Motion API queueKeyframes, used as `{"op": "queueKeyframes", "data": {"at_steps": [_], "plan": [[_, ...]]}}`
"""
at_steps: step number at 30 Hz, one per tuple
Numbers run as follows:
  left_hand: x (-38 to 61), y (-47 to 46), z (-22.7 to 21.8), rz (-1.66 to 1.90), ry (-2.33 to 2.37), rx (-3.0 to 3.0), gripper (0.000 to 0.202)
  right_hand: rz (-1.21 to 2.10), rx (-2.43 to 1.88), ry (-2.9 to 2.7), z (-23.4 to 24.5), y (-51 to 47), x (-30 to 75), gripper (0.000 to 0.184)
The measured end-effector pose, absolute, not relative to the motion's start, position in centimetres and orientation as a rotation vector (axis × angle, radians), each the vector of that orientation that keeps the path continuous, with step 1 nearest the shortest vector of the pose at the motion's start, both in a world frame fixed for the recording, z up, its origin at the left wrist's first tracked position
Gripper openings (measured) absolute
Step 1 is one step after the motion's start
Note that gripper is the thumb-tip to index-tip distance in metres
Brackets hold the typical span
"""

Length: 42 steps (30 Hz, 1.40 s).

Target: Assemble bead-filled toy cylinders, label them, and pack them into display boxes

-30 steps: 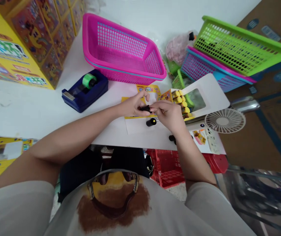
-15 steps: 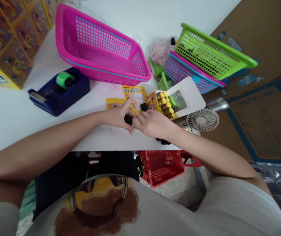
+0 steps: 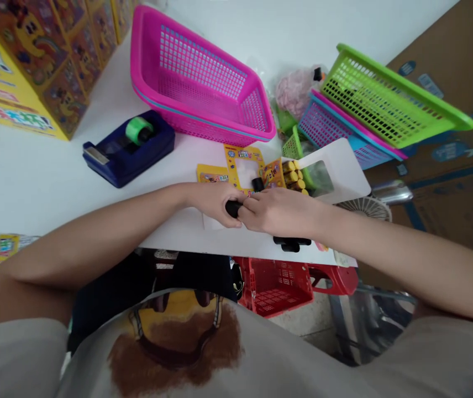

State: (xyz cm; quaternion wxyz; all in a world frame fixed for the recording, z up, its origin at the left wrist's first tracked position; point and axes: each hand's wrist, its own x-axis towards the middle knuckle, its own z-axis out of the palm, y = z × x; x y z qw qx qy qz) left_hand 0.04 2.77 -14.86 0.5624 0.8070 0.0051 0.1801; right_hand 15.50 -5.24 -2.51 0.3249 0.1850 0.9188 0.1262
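Note:
A short black tube [image 3: 232, 208] is held between my two hands over the near edge of the white table. My left hand [image 3: 211, 200] is closed round its left part, thumb below and fingers above. My right hand [image 3: 276, 211] grips its right end with bent fingers, hiding that end. Just above my right fingertips is another black cylinder [image 3: 257, 184], beside a yellow printed carton with a window [image 3: 231, 157]. To the right, yellow-capped tubes [image 3: 291, 177] lie stacked in an open printed box with a white windowed flap [image 3: 346, 168].
Several black tubes [image 3: 291, 241] lie near the table edge, under my right forearm. A blue tape dispenser [image 3: 126, 152] and a pink basket [image 3: 207, 119] stand behind. Green [image 3: 389, 94] and other baskets are stacked right. A red crate [image 3: 280, 287] sits below the table.
My left fingers, spread round the black tube before, have closed on it. My right hand stays at its end. The view has shifted, so the table things appear further right.

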Motion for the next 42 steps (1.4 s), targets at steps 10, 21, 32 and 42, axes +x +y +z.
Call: {"op": "queueKeyframes", "data": {"at_steps": [10,21,32,42], "plan": [[-0.1,3.1,-15.3,0.502,0.0,1.818,0.027,0.366,0.563,2.619,-1.7,-5.5,17.1,0.024],[2.6,4.2,-19.5,0.739,-0.033,1.596,0.086,-0.089,1.546,2.992,-6.1,-7.3,18.1,0.036],[2.3,4.0,-19.7,0.807,0.09,1.703,0.08,0.051,1.261,2.931,-6.6,-5.3,18.8,0.038],[2.1,3.6,-18.5,0.696,-0.042,1.645,0.076,0.054,1.024,2.876,-5.7,-4.5,18.5,0.032]]}}
